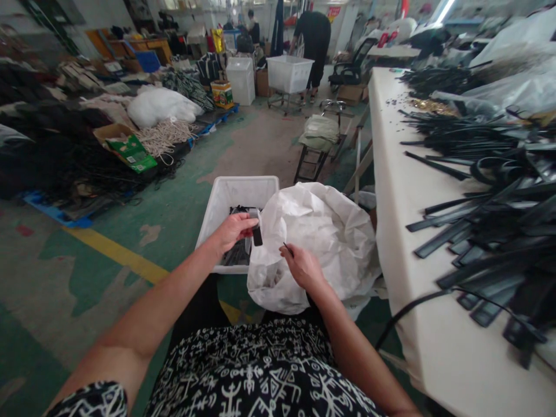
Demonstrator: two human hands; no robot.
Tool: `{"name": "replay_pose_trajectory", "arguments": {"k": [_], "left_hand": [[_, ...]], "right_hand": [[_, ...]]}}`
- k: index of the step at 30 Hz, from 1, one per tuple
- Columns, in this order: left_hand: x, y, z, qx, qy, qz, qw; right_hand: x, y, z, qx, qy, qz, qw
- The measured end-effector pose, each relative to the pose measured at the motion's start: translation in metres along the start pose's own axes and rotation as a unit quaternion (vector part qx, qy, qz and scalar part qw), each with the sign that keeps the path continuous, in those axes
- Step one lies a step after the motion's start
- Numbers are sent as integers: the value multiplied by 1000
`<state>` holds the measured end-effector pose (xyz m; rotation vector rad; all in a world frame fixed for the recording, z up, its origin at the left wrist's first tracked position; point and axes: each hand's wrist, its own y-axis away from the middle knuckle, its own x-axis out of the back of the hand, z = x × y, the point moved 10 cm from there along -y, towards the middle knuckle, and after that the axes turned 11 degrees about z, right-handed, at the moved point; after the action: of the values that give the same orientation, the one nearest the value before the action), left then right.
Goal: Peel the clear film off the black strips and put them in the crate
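Note:
My left hand (237, 230) is closed on a short black strap piece (258, 236), pinched between thumb and fingers, its lower end hanging down. Below that hand stands a white plastic bin (208, 231) with a heap of black strips (238, 255) inside. My right hand (302, 265) pinches a thin dark tool (288, 249) whose tip points up and left; its exact kind is too small to make out. Beneath the right hand, a large white sack (334, 243) lies open, its crumpled side touching the bin.
A table (391, 191) on the right carries piles of black straps (486, 214), and a dark cable (412, 304) hangs over its edge. Ahead are a stool (313, 159) with folded cloth and a person (315, 43) at a white cart (289, 72). Loaded pallets (61, 208) stand left.

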<state>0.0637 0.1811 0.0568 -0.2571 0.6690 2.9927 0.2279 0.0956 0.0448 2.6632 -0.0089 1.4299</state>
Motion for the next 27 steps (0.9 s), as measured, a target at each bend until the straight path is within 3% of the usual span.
{"name": "replay_pose_trajectory", "arguments": {"k": [3, 6, 10, 13, 15, 17, 20, 23, 25, 27], "left_hand": [[6, -32, 33, -29, -59, 8, 998], [2, -53, 70, -88, -95, -1, 992], [-16, -53, 110, -191, -105, -30, 975], [-16, -43, 120, -263, -128, -26, 956], [-7, -39, 107, -291, -179, -18, 940], [7, -40, 75, -281, -254, -16, 925], [43, -46, 8, -196, -325, 23, 925], [67, -32, -43, -116, -270, 80, 953], [58, -9, -59, -73, -186, 70, 977], [35, 27, -55, -40, -106, 28, 993]], "right_hand": [[-10, 10, 42, -43, 118, -44, 991], [-22, 27, 71, -63, 136, -75, 986], [-27, 43, 91, -79, 143, -84, 983], [-21, 44, 99, -98, 147, -63, 982], [-12, 41, 105, -127, 150, -37, 980], [-5, 38, 109, -153, 150, -11, 977], [-3, 29, 109, -154, 144, -4, 978], [-8, 15, 106, -142, 138, -9, 980], [-13, 3, 105, -138, 138, -9, 981], [-19, -8, 105, -136, 138, -13, 981]]}}
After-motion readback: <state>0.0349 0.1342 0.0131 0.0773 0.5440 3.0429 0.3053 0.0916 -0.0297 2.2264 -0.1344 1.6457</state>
